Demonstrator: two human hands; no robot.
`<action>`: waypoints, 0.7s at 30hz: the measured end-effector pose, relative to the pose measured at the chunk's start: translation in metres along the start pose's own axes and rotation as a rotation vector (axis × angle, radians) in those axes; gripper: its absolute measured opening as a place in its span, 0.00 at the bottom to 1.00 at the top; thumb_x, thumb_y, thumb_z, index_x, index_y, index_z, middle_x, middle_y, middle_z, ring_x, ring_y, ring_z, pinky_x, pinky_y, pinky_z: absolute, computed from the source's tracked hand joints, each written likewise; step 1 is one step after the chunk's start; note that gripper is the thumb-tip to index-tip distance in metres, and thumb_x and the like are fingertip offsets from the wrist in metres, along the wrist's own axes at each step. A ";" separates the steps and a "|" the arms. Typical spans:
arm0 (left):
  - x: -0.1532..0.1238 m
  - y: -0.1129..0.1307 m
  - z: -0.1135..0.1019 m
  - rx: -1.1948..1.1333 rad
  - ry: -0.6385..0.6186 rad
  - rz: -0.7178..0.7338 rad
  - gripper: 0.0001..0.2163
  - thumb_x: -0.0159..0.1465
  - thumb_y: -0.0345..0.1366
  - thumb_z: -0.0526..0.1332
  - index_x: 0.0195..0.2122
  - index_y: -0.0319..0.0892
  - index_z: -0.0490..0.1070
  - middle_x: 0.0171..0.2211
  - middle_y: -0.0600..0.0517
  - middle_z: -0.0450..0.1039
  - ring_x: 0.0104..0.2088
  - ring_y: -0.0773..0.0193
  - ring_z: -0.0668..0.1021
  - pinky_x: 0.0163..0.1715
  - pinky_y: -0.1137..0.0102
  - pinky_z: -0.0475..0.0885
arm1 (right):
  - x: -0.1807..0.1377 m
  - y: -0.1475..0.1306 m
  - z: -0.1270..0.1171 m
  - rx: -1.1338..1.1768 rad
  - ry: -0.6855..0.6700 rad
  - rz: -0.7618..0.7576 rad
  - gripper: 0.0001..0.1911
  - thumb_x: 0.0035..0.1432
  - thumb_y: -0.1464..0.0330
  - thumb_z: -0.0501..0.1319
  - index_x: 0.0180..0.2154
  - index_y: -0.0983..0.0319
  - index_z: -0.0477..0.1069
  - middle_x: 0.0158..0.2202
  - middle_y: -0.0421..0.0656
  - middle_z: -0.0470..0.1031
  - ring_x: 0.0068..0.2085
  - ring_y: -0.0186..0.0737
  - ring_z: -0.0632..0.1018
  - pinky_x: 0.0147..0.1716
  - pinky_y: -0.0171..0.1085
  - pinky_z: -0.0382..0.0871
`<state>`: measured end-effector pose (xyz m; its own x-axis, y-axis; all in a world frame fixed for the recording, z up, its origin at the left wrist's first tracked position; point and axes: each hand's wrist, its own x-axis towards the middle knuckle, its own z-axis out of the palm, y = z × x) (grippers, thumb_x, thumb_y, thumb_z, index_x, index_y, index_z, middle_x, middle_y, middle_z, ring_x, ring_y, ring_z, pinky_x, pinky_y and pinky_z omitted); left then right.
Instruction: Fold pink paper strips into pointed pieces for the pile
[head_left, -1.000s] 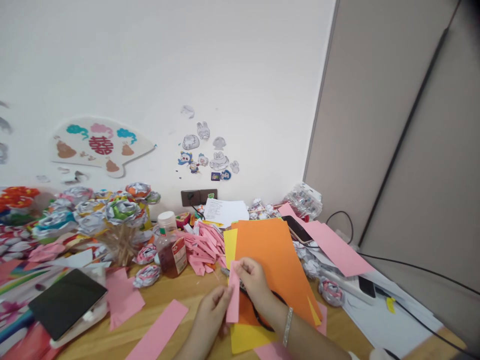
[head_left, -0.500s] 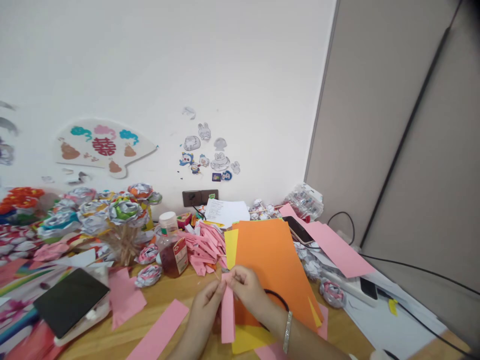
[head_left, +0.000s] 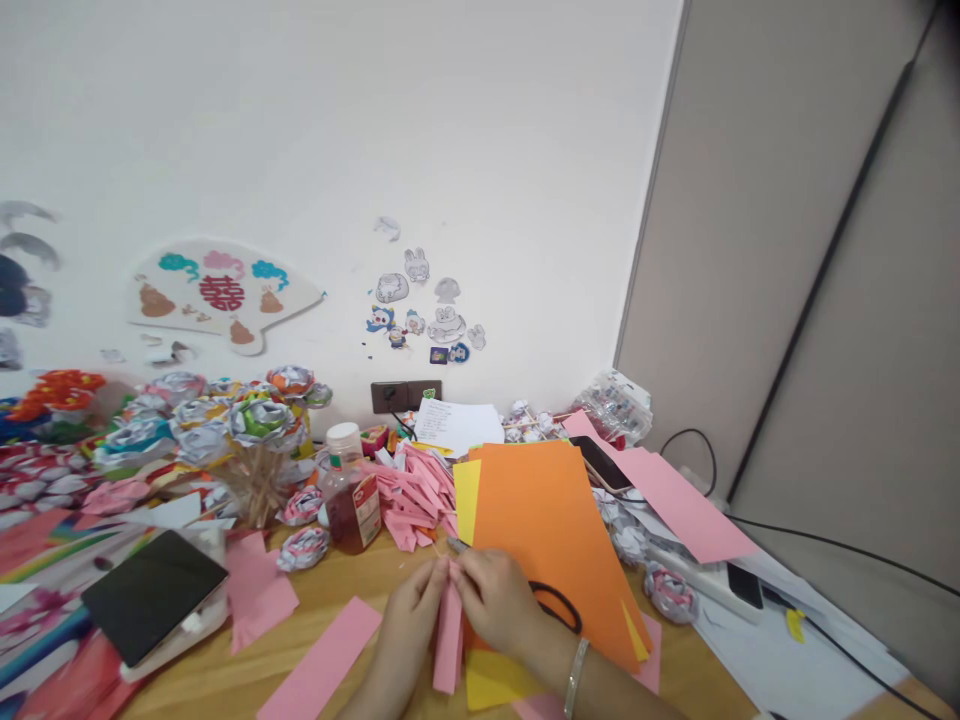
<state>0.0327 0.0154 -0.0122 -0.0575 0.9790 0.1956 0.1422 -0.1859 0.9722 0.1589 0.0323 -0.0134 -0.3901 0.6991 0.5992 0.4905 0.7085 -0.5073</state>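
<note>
Between my hands hangs a folded strip of pink paper [head_left: 448,645], pinched at its top end. My left hand [head_left: 411,610] is closed on the strip's left side, and my right hand [head_left: 491,595] grips it from the right. A thin stick [head_left: 439,551] pokes up just beyond my left fingertips; its lower end is hidden. Scissors with black handles [head_left: 564,605] lie under my right wrist on the orange paper [head_left: 540,510], and a grey tip shows past my right fingers. A flat pink strip [head_left: 322,660] rests on the table left of my left hand.
A bottle of dark liquid [head_left: 350,500] stands beyond my left hand, beside a heap of pink paper strips [head_left: 412,495]. Paper roses [head_left: 262,425] crowd the left. A dark tablet-like device [head_left: 154,595] lies front left. At right are a phone [head_left: 600,463], cables and white sheets [head_left: 795,640].
The pink strip has tilted and narrowed, its lower end swinging slightly left. My right fingers have shifted a little lower. The whole view has moved slightly.
</note>
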 end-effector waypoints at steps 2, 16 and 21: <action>-0.001 0.000 0.000 0.063 0.008 0.022 0.14 0.55 0.45 0.55 0.27 0.40 0.72 0.27 0.52 0.74 0.31 0.59 0.73 0.32 0.72 0.67 | 0.000 -0.001 -0.002 -0.132 0.017 -0.068 0.11 0.59 0.70 0.47 0.33 0.62 0.67 0.25 0.43 0.70 0.24 0.35 0.66 0.26 0.33 0.52; -0.001 -0.005 -0.001 0.219 0.041 0.129 0.13 0.57 0.44 0.52 0.22 0.41 0.67 0.21 0.54 0.70 0.25 0.62 0.71 0.25 0.73 0.66 | 0.001 -0.001 -0.005 -0.384 -0.060 -0.089 0.13 0.59 0.70 0.45 0.41 0.63 0.65 0.28 0.44 0.73 0.27 0.36 0.71 0.26 0.33 0.56; -0.003 -0.004 -0.001 0.171 0.038 0.119 0.13 0.58 0.44 0.52 0.24 0.41 0.67 0.23 0.54 0.71 0.28 0.62 0.73 0.28 0.73 0.67 | 0.001 0.001 -0.002 -0.342 -0.044 -0.041 0.12 0.59 0.69 0.46 0.31 0.62 0.66 0.24 0.41 0.72 0.24 0.34 0.70 0.24 0.32 0.52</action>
<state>0.0311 0.0125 -0.0163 -0.0673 0.9465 0.3156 0.3155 -0.2798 0.9067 0.1606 0.0333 -0.0123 -0.4442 0.6797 0.5837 0.7037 0.6679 -0.2422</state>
